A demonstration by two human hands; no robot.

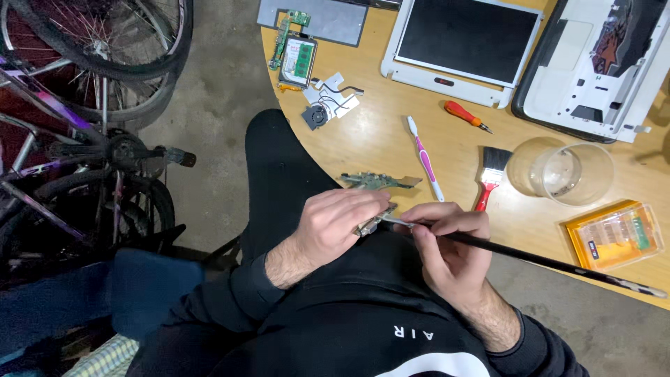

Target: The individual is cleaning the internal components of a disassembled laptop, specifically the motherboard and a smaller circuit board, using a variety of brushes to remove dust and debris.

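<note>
1. Your left hand [335, 227] has its fingers curled tight around one small metal part [370, 223], held over your lap at the counter [377, 139] edge.
2. Your right hand [447, 241] pinches one long black-handled brush [544, 262] with its fingers pressed together; the tip touches the part.
3. Just beyond your hands lies one green circuit board [380, 181] on the counter.
4. Past it: one pink-and-white toothbrush [426, 159], one red-handled paintbrush [490, 174], one clear glass [562, 171] on its side, one yellow bit case [614, 236].
5. Farther: one orange screwdriver [466, 115], one small fan [315, 116].
6. Farthest: one screen panel [464, 42], one white laptop shell [600, 63], one board with memory [296, 52].
7. Two bicycle wheels [91, 63] stand on the floor to your left.
</note>
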